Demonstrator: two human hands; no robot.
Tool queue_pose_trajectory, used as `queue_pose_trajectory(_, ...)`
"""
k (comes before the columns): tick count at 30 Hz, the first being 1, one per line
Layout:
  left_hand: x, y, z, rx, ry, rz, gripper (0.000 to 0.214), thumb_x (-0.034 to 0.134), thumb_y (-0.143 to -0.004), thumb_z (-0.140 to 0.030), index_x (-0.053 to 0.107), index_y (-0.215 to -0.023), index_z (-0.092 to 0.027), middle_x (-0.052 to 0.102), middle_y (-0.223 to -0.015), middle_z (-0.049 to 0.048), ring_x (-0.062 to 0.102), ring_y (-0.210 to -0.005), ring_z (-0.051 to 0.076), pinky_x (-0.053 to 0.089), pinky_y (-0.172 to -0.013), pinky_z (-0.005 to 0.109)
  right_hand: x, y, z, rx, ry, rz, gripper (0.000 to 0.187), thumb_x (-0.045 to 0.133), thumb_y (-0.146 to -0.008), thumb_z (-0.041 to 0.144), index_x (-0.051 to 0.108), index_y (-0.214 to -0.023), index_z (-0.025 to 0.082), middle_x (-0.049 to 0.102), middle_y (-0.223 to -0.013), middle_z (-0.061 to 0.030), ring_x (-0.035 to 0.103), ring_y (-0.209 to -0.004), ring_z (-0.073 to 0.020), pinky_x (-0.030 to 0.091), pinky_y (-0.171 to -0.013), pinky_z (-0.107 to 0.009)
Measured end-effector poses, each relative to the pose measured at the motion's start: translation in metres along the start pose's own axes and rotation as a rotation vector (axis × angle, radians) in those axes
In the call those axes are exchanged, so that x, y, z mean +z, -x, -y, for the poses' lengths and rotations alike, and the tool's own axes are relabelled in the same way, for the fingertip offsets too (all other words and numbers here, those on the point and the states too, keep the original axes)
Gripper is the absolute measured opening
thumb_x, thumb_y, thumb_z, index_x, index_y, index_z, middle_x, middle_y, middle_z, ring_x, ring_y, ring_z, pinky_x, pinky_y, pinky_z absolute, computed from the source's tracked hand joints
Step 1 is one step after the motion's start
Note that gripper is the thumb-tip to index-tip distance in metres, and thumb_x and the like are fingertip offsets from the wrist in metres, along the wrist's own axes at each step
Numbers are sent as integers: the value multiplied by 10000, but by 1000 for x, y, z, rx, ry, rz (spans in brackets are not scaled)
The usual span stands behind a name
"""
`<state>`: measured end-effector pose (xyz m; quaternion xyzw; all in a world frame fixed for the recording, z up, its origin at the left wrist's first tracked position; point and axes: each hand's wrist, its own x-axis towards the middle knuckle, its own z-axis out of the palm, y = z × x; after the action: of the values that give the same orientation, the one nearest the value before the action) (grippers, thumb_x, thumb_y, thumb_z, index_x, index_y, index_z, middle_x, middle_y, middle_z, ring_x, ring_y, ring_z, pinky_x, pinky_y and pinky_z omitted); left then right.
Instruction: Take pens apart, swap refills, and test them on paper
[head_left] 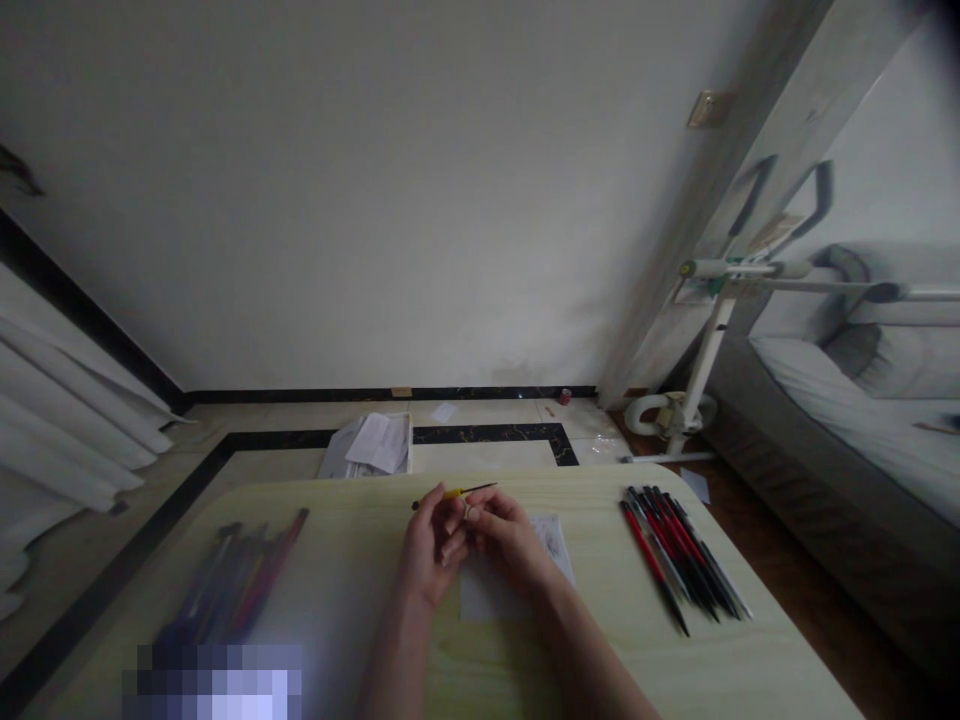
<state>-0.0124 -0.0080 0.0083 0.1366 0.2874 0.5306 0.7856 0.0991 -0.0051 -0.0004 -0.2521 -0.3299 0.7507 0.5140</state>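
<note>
My left hand (431,545) and my right hand (506,530) are together above the middle of the table, fingers curled and closed. Between the fingertips is a small pale piece (471,513), too small to name; the right thumb and fingers pinch it. The left fingers curl close against it, and what they grip is partly hidden. Just beyond the fingers is a thin screwdriver-like tool with a yellow handle (453,493) and a dark shaft; my left hand covers part of it. Under my hands lies a white paper sheet (487,595), with dark scribbles near its right edge.
On the right of the light wooden table (600,660) lies a row of red, black and grey pens (675,550). A blurred bunch of pens (232,580) is on the left. Beyond the table, papers (375,443) rest on the floor. A white exercise frame (705,360) and a sofa (810,430) stand right.
</note>
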Motion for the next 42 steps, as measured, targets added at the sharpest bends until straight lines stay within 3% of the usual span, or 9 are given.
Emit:
queue_pose_trajectory(3,0,1,-1,17,26,17,330,497,-778,-388,491,-567,-134,319,-363,-82,251,-278,28,323,-382,195,-1,2,6,27,-50,-18,178,703,-666,203,585,-794,166,594,-607,31,465,-451,-51,337,-438,-161)
queue_pose_trajectory(7,1,2,-4,47,113,8,306,508,-781,-361,470,-584,-130,338,-424,-75,241,-305,22,201,-330,177,-1,6,12,63,-101,-19,136,644,-721,273,574,-772,168,529,-570,41,447,-461,-59,345,-452,-171)
queue_pose_trajectory(12,0,6,-8,67,255,87,284,483,-804,-327,453,-597,-135,319,-448,-69,234,-326,27,164,-331,182,1,7,19,52,-140,-25,217,533,-776,346,520,-648,172,503,-567,31,393,-438,-59,324,-439,-183)
queue_pose_trajectory(19,-5,9,-14,108,455,166,206,498,-795,-281,476,-647,-139,311,-478,-66,248,-350,24,184,-339,175,5,14,42,-43,-80,-232,178,528,-759,309,482,-635,190,431,-538,48,327,-423,-66,278,-409,-193)
queue_pose_trajectory(25,-4,8,-14,110,433,108,234,522,-766,-295,459,-598,-145,291,-463,-68,241,-348,27,184,-340,174,-12,40,57,-82,384,-281,133,602,-737,298,544,-737,178,498,-581,29,397,-457,-78,304,-438,-210)
queue_pose_trajectory(33,-3,8,-14,124,404,109,264,521,-755,-304,429,-563,-148,302,-467,-64,239,-353,33,187,-345,183,-29,46,58,-107,1348,-335,173,596,-694,326,624,-776,177,582,-619,-20,477,-498,-132,364,-472,-251)
queue_pose_trajectory(37,-3,8,-14,128,415,122,261,509,-754,-293,420,-555,-149,299,-465,-61,246,-360,37,180,-349,184,-30,45,56,-143,1533,-282,159,524,-720,236,646,-808,183,605,-691,-42,532,-557,-149,413,-554,-270)
queue_pose_trajectory(42,-4,8,-13,121,394,102,255,520,-739,-296,417,-556,-151,290,-458,-64,243,-358,37,189,-350,184,-33,46,56,-113,1611,-187,210,495,-718,186,671,-832,191,615,-726,-47,567,-633,-163,425,-631,-274)
